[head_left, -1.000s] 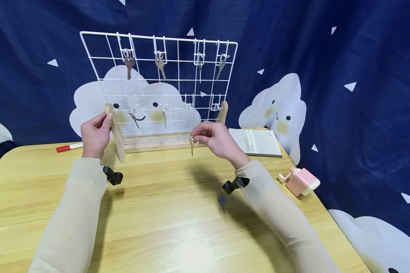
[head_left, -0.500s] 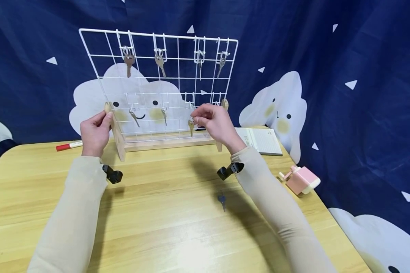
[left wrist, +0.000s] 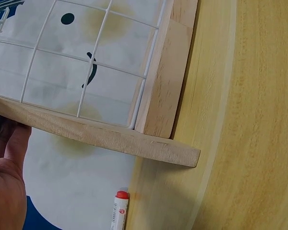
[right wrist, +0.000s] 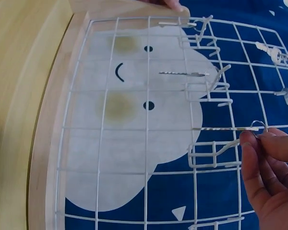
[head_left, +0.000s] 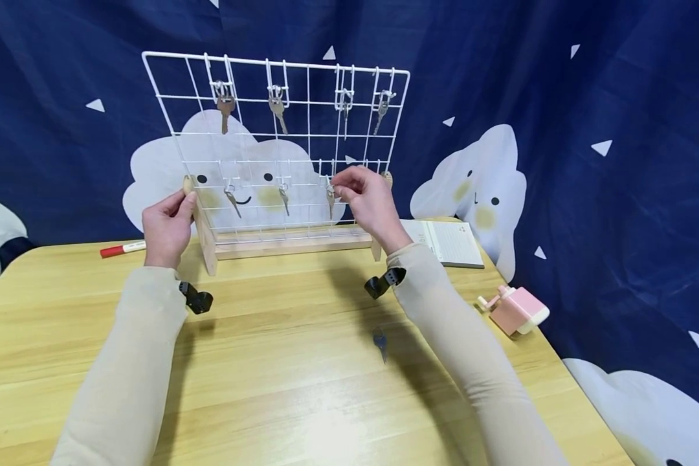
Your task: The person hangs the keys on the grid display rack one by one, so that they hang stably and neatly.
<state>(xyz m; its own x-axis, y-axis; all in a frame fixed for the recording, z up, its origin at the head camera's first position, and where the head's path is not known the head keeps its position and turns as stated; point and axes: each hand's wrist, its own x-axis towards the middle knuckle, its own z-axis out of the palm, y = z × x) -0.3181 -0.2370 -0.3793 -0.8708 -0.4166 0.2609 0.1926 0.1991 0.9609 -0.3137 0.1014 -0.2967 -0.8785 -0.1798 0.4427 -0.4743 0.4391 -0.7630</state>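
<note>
A white wire grid rack on a wooden base (head_left: pixel 291 245) stands at the back of the table. My left hand (head_left: pixel 167 230) holds its left wooden side post (left wrist: pixel 86 132), thumb in front. With thumb and fingertips my right hand (head_left: pixel 373 204) pinches a key (right wrist: pixel 225 129) by its ring (right wrist: pixel 259 123), right at the tip of a white hook (right wrist: pixel 226 146) in the lower row. The key hangs point down. Left of it, two keys (head_left: pixel 232 199) hang on lower hooks. Several more keys (head_left: pixel 225 111) hang along the top row.
Another key (head_left: pixel 380 345) lies on the table below the right forearm. A notebook (head_left: pixel 454 243) is at the back right, a pink pencil sharpener (head_left: pixel 518 310) near the right edge. A red-capped marker (head_left: pixel 122 249) lies left of the rack. A dark blue curtain (head_left: pixel 477 58) hangs behind.
My right hand has lifted the key from near the base bar up to the third hook of the lower row. The left hand has stayed on the post.
</note>
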